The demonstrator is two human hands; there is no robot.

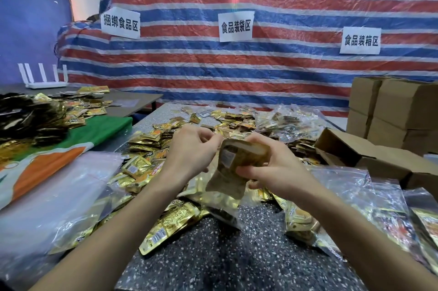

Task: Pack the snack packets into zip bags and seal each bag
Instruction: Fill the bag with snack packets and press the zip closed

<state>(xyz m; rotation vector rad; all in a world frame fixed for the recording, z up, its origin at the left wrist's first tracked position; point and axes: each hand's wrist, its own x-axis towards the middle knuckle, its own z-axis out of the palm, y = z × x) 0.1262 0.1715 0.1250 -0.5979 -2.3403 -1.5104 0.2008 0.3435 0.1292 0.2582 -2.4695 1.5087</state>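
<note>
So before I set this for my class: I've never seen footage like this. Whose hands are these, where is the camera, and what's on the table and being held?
There is no machine: a person works with bare hands, and the single picture comes from a wide-angle camera worn on their head, looking forward and down. The left hand pinches the mouth of a clear plastic zip bag, while the right hand grips a stack of gold foil snack packets at that opening. The speckled grey table is strewn with loose gold packets; empty clear bags lie to the left, filled bags further back, and brown cardboard boxes stand on the right.
</note>
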